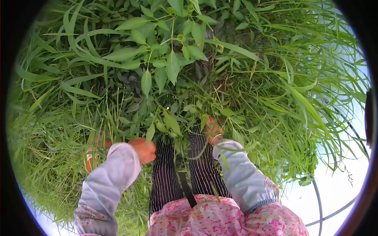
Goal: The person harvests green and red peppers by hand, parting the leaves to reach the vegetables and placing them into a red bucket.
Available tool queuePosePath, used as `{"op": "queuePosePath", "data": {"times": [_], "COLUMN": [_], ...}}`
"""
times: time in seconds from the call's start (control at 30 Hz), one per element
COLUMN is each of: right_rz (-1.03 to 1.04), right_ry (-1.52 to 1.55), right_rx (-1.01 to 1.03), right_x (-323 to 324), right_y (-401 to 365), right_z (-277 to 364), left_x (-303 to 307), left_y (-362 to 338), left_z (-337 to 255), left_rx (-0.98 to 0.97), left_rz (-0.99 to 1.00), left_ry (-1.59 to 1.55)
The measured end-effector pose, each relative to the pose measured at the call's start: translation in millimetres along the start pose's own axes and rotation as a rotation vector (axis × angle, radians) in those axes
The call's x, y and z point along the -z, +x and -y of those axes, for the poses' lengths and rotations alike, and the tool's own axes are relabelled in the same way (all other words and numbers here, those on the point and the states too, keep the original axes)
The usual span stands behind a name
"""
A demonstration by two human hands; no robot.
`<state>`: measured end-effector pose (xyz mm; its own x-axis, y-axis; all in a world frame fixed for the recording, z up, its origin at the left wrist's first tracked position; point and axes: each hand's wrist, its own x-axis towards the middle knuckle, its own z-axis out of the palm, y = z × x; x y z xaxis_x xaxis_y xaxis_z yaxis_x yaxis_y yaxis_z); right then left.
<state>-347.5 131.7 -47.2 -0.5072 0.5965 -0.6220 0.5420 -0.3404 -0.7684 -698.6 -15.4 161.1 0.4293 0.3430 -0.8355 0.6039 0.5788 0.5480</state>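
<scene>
My left hand (143,150) is curled into a fist beside the striped black trousers (167,173), low over the grass; what it holds, if anything, is hidden. On the other side of the trousers, my right hand (213,129) reaches in among stems and leaves, with a bangle (217,137) at the wrist. Leaves cover most of its fingers. A leafy green plant (172,67) stands in front of both hands. Left of my left sleeve (112,169), something reddish-orange (91,155) shows through the grass; I cannot make out what it is.
Tall grass (299,98) grows thickly on the right, and more grass (47,137) covers the left. Thin dark hoses or cables (319,200) curve across a pale surface (338,188) at the lower right. Pink floral cloth (216,218) hangs at the bottom.
</scene>
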Motion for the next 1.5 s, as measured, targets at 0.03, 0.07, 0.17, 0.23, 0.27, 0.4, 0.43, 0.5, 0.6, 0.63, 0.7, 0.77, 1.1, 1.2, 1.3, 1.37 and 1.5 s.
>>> {"op": "queuePosePath", "data": {"times": [0.03, 0.07, 0.17, 0.23, 0.27, 0.4, 0.43, 0.5, 0.6, 0.63, 0.7, 0.77, 1.1, 1.2, 1.3, 1.37, 1.5], "right_rz": [-0.144, -0.143, 0.066, 0.147, 0.189, 0.381, 0.446, 0.686, 0.815, 0.779, 0.653, 0.447, 0.383, 0.424, 0.25, 0.129, 0.065], "right_ry": [-0.06, 0.02, -0.446, -0.642, -0.74, -0.784, -0.55, -0.969, -0.566, -0.447, 0.068, 0.246, -0.522, -1.045, -1.003, -0.716, 0.064], "right_rx": [-0.18, -0.238, -0.181, -0.109, -0.069, 0.048, 0.038, 0.159, 0.129, 0.163, -0.07, -0.219, -0.662, -0.399, -0.345, -0.427, -0.603], "right_x": [-7.5, -8.0, 0.6, 6.1, 7.0, 9.2, 10.6, -3.6, -15.5, -16.6, -19.3, -0.2, 5.2, -21.6, -39.4, -43.2, -38.1], "right_y": [7.8, -0.3, -8.3, -13.3, -15.5, -40.5, -45.8, -48.4, -31.7, -19.2, 11.3, 57.7, 153.1, 159.8, 154.8, 151.1, 146.9], "right_z": [5.1, 17.9, 57.6, 89.4, 105.7, 146.2, 161.5, 270.4, 327.7, 339.4, 375.2, 377.3, 191.3, 150.8, 149.9, 146.0, 144.8], "left_x": [12.5, 38.8, 103.1, 114.2, 114.8, 59.4, 46.6, 26.0, 15.5, 15.1, 6.4, 1.5, -20.8, -65.4, -12.3, -9.5, -8.6], "left_y": [19.1, 25.6, 77.6, 101.0, 110.1, 119.6, 116.7, 117.7, 126.8, 130.3, 137.1, 138.2, 149.3, 189.5, 142.2, 140.3, 139.2], "left_z": [-6.8, -24.1, -39.5, -32.6, -29.2, -2.5, 0.5, 6.4, 7.8, 5.0, 1.7, 5.0, 15.0, 43.8, 8.3, 6.4, 5.9], "left_rx": [-0.146, -0.229, -0.368, -0.194, -0.106, -0.106, -0.122, -0.127, -0.127, -0.108, -0.073, -0.108, -0.114, -0.256, -0.077, -0.082, -0.096], "left_rz": [-0.053, -0.151, -0.979, -0.804, -0.711, -0.446, -0.414, -0.411, -0.419, -0.428, -0.424, -0.461, -0.521, -0.689, -0.415, -0.422, -0.459], "left_ry": [-0.239, -0.573, -0.405, -0.069, 0.094, 0.182, 0.247, 0.27, 0.25, 0.237, 0.212, 0.238, 0.277, -0.052, 0.288, 0.286, 0.285]}}
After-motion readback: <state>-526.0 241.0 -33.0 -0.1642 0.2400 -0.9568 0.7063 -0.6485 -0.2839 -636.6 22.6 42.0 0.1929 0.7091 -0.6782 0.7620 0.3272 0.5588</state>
